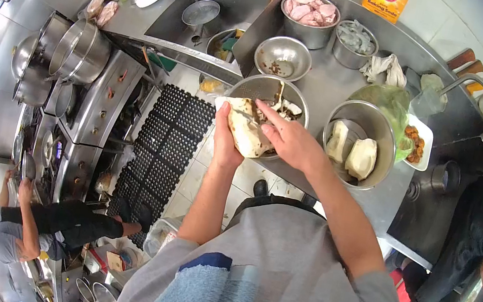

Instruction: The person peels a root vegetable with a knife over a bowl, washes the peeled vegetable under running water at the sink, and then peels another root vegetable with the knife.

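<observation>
1. My left hand is curled part-closed around a bulky cream-coloured chunk with brown patches, above the near-left rim of a round steel bowl holding dark-and-white scraps.
2. My right hand is loosely half-open, its index finger laid along the chunk's top; I can't tell whether a small tool is tucked beneath.
3. The chunk could slip: it's bulky, and a damp surface would weaken my one-sided hold. Overhanging the rim, it might miss the bowl and hit the white tiled floor.
4. If there's a blade under my right fingers, a skid could reach my left ones.
5. Leftward, beyond the counter's edge, I have open room above the black perforated rubber mat.
6. Rightward, only a narrow strip of grey steel counter separates the bowl from a deep steel pot with two cream pieces inside.
</observation>
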{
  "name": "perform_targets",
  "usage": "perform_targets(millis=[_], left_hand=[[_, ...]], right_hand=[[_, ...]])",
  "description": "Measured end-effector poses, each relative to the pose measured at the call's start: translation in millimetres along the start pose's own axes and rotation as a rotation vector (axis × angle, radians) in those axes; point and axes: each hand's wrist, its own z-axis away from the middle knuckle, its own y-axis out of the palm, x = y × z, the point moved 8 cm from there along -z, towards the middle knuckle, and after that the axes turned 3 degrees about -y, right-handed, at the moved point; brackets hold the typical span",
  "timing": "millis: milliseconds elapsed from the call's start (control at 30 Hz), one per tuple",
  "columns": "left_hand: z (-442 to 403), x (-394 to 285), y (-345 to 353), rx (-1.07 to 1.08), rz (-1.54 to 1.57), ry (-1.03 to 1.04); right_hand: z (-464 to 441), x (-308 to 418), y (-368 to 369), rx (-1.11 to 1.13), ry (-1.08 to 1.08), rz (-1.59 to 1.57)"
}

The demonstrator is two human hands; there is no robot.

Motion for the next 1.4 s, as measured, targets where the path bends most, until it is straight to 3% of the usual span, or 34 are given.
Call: perform_targets(millis=[167, 367, 533, 633, 733, 800, 900, 967, 1167, 1233, 1400], left_hand=[[-0.8, -0.3, -4.9, -0.064, -0.016, 0.025], [1.5, 13.4, -8.7, -0.052, -0.055, -0.032], [7.8, 13.6, -3.1, 0.067, 0.086, -0.032], [-2.9, 5.0, -7.4, 0.095, 0.192, -0.088], [-13.2, -2.2, -14.8, 0.032, 0.152, -0.058], [-15.2, -6.7, -13.2, -0.016, 0.141, -0.046], [-17.0, -14.4, -2.8, 0.143, 0.144, -0.078], [-16.0, -13.4, -2.9, 0.094, 0.107, -0.148], [-16.0, -7.3, -3.3, 0.125, 0.113, -0.203], [-16.8, -8.1, -2.0, 0.194, 0.126, -0.200], [-10.7, -9.0, -4.6, 0.084, 0.143, -0.205]], right_hand=[[-2.5, 9.2, 4.6, -0.040, -0.018, 0.126], [-18.8, -5.4, 11.0, -0.286, -0.174, 0.165], [-24.7, -72.3, 11.8, -0.007, 0.460, -0.493], [-8.0, -53.2, 6.6, -0.007, 0.426, -0.364], [0.6, -24.4, 1.2, -0.104, 0.041, -0.080], [7.6, -10.6, 1.0, -0.020, 0.004, 0.004], [12.6, 12.7, -5.4, 0.116, 0.017, 0.040], [14.5, 20.1, -7.2, 0.204, 0.032, 0.068], [11.1, 20.0, -5.7, 0.062, -0.131, 0.080], [11.7, 21.7, -5.6, 0.120, -0.095, 0.059], [7.4, 20.9, 1.9, 0.075, -0.078, 0.155]])
